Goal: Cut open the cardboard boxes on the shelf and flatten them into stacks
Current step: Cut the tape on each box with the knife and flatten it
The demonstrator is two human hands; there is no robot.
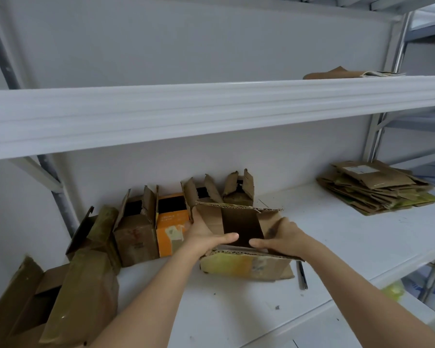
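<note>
An open cardboard box (239, 264) with a yellow-green printed front stands on the white shelf (337, 234), its flaps spread. My left hand (206, 237) grips its left wall, thumb laid over the near rim. My right hand (279, 238) grips the right side, thumb also on the near rim. The thumbs nearly meet over the dark inside of the box. A dark utility knife (302, 275) lies on the shelf just right of the box.
Several opened boxes line the back left, among them an orange one (171, 227) and big brown ones (81, 277) at the left. A stack of flattened cardboard (377, 189) lies at the right. More flat cardboard (337, 72) rests on the upper shelf.
</note>
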